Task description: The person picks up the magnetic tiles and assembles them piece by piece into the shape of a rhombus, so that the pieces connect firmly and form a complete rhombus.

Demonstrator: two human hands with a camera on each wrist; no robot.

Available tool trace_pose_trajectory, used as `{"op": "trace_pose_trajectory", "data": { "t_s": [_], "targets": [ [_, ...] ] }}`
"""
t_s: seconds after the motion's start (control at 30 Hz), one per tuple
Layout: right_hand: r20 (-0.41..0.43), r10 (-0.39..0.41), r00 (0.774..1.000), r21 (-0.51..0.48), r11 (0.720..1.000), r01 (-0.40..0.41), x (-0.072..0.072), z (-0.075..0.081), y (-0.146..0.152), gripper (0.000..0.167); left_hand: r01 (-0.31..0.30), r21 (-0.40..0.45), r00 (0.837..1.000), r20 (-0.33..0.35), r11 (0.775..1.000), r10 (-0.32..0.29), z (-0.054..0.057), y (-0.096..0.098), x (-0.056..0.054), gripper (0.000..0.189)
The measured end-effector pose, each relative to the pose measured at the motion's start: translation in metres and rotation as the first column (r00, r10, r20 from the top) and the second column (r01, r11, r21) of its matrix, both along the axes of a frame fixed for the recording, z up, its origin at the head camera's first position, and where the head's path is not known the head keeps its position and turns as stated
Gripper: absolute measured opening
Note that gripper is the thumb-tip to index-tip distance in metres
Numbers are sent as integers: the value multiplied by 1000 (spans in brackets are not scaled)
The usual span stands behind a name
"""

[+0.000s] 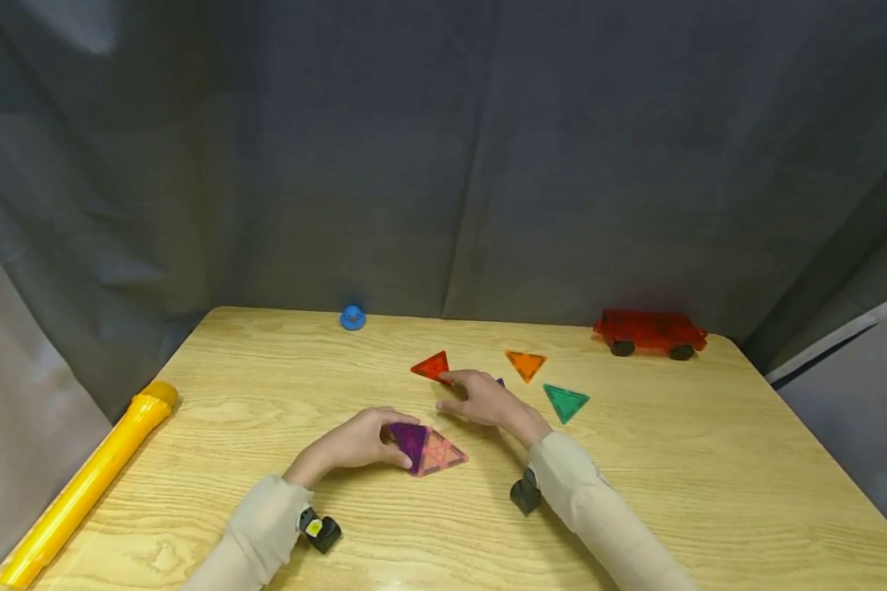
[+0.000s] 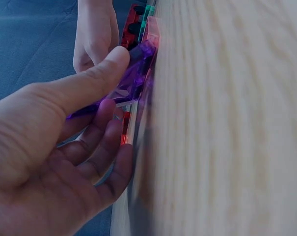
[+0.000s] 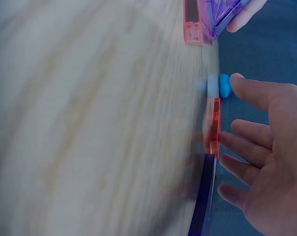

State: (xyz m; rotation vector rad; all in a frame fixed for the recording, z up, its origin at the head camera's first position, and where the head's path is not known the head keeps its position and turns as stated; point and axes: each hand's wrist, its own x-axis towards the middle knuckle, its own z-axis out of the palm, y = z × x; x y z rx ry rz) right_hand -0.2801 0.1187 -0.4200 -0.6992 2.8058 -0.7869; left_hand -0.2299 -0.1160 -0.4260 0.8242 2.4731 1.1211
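My left hand (image 1: pixel 365 439) pinches a purple triangular magnetic tile (image 1: pixel 411 444) between thumb and fingers. In the left wrist view that purple tile (image 2: pixel 131 81) tilts up from the table. Beside it, edge to edge in the head view, lies a pink triangular tile (image 1: pixel 443 454). My right hand (image 1: pixel 482 400) reaches over the table with fingers loosely spread and nothing gripped. Its fingertips are right at the corner of a red triangular tile (image 1: pixel 430 365). A dark purple tile (image 3: pixel 202 196) lies near that hand and is mostly hidden behind it in the head view.
Right of my right hand lie an orange triangular tile (image 1: pixel 526 364) and a green one (image 1: pixel 565 401). A red wheeled car base (image 1: pixel 652 330) stands at the back right. At the back edge sits a blue rubber duck (image 1: pixel 352 318). A long yellow tube (image 1: pixel 81 497) lies along the left edge.
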Motion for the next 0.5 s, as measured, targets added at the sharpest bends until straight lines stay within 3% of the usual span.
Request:
{"op": "trace_pose_trajectory", "data": {
  "t_s": [0.5],
  "targets": [
    [-1,-1,1000,-21,1000,1,9,-3,3,52,-10,-15,1000,8,1000,10,-1,0,0,59]
  ]
}}
